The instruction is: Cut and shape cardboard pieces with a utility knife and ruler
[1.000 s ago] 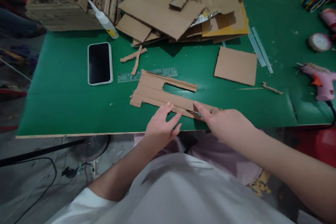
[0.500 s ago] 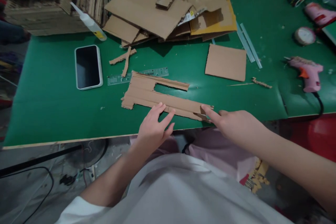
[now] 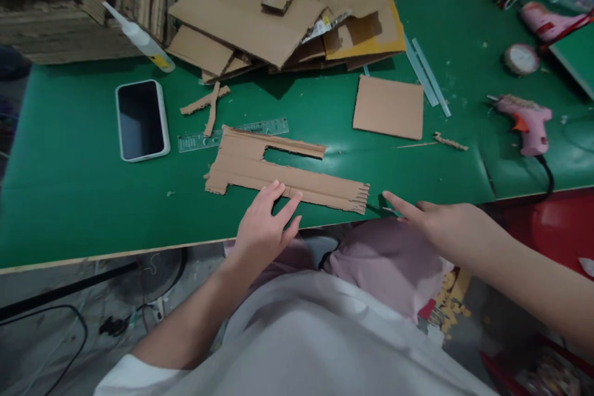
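Note:
An irregular piece of cardboard (image 3: 315, 185) with a notch and slits in its right end lies on the green table top. Spread fingers of my left hand (image 3: 264, 216) press down on its lower edge. My right hand (image 3: 440, 223) is off to the right of the cardboard, apart from it, closed around a thin-bladed knife (image 3: 388, 210) with the index finger stretched along it. Only the narrow blade shows; its handle is hidden in the hand. A clear ruler (image 3: 199, 141) lies partly under the cardboard's upper left.
A phone (image 3: 142, 119), cardboard strips (image 3: 211, 105) and a glue bottle (image 3: 143, 40) are at left. Cardboard sheets (image 3: 250, 12) are heaped behind. A cardboard rectangle (image 3: 388, 108), glue sticks (image 3: 431, 77), tape roll (image 3: 521, 59) and pink glue gun (image 3: 529, 120) are at right.
My right hand with the knife has moved right, off the cardboard's slit end, which now shows uncovered. My left hand stays on the cardboard. The view has shifted slightly.

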Available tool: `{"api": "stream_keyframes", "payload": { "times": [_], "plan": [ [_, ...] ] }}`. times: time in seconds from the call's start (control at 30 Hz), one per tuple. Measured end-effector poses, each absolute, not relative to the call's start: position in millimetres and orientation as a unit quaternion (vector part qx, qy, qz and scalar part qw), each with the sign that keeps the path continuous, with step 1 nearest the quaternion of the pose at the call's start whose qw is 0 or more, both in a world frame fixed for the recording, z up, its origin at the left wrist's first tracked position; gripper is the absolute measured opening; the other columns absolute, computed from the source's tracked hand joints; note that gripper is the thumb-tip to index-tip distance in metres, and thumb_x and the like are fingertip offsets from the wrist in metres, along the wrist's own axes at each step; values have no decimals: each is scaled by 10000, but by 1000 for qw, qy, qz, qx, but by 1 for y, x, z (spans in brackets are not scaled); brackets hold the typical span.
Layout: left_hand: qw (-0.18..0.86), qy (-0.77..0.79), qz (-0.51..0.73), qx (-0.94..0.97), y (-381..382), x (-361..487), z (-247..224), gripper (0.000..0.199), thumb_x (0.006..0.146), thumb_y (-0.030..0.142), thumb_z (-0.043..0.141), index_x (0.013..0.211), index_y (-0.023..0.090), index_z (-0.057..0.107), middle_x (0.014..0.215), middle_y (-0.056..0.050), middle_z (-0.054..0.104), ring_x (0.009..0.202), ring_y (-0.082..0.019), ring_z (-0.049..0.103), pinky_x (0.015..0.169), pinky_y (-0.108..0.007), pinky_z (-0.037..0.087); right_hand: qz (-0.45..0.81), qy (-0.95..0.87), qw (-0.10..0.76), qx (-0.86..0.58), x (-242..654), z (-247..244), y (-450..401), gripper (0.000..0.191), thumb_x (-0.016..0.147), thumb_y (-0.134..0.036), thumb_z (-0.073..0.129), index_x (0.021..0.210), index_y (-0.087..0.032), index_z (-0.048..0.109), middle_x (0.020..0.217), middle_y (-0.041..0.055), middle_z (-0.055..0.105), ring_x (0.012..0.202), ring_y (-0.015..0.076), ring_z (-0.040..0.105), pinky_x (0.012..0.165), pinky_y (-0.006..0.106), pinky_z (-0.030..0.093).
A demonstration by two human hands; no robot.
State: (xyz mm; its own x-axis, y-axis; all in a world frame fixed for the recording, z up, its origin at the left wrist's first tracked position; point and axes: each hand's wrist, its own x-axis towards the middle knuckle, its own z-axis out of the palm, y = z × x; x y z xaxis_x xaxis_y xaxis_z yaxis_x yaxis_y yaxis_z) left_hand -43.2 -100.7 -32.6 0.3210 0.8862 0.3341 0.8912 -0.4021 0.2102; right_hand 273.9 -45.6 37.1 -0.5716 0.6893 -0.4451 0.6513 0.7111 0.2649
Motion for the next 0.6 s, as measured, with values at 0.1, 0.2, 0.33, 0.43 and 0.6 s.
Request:
{"api": "stream_keyframes", "payload": {
  "times": [0.1,0.2,0.33,0.43,0.6],
  "plan": [
    [6,-550,-201,-811,-101,-43,-33,340,825,230,583,1150,133,592,1170,-197,546,1150,-341,533,922,-483,489,38,886,283,364,284,40,-45,564,877,-155,398,1421,-283,320,640,9,591,480,135,526,457,266,140],
    [4,-548,-201,-812,-101,-43,-33,335,825,225,576,1143,122,592,1159,-202,556,1148,-345,534,924,-487,488,21,884,257,389,286,45,-43,493,914,-266,398,1403,-296,352,712,26,635,529,143,562,460,257,181],
    [-5,-547,-210,-810,-101,-42,-32,324,826,227,567,1124,103,588,1159,-203,565,1164,-330,525,955,-478,475,-2,884,194,425,251,47,-38,463,942,-404,312,1386,-290,369,827,50,681,581,150,593,466,238,231],
    [-8,-548,-218,-807,-102,-43,-33,328,823,227,567,1122,93,581,1156,-198,570,1174,-317,517,976,-465,466,-20,894,205,397,201,45,-35,456,941,-349,301,1386,-265,354,849,65,685,575,159,603,456,240,239],
    [-22,-546,-217,-809,-103,-44,-32,331,827,236,556,1120,84,573,1193,-203,550,1204,-313,489,1001,-459,449,-31,904,196,380,141,40,-30,456,937,-282,281,1382,-205,346,900,111,686,645,188,642,466,242,296]
  ]
}}
